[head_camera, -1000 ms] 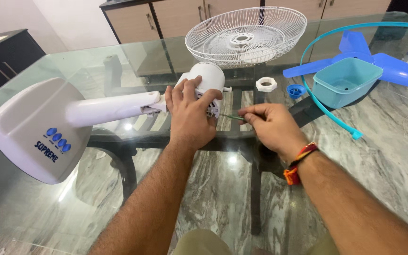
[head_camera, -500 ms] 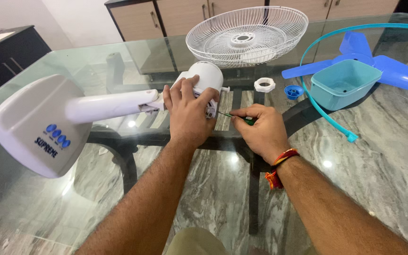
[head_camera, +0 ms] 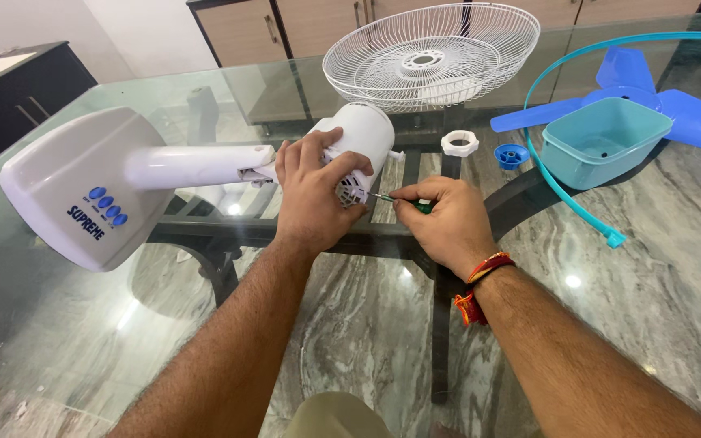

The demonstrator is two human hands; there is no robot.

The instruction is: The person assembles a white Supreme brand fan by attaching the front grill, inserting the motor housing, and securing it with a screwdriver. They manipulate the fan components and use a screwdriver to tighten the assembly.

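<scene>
- The left hand (head_camera: 311, 195) wraps its fingers (head_camera: 318, 150) around the white motor housing (head_camera: 363, 142) of the fan, which lies on its side on the glass table (head_camera: 83, 324), its base (head_camera: 83, 191) well off to the left of those fingers.
- The right hand (head_camera: 441, 223) pinches a small green-handled screwdriver (head_camera: 403, 201); its thin shaft points left, and the tip meets the vented end of the housing just beside the left thumb.
- To do this well, I judge the left grip should pin the housing so it cannot roll, while the shaft stays in line with the screw and is pressed in firmly, so the tip does not slip toward the thumb.
- The screw itself is too small to make out, and the right fingers (head_camera: 415, 191) cover most of the handle.
- Beyond the right fingers lie a white ring nut (head_camera: 459, 143), a blue cap (head_camera: 510, 155), a teal tub (head_camera: 606, 138), blue blades (head_camera: 691, 113) cut off by the frame edge, and a wire guard (head_camera: 432, 53).
</scene>
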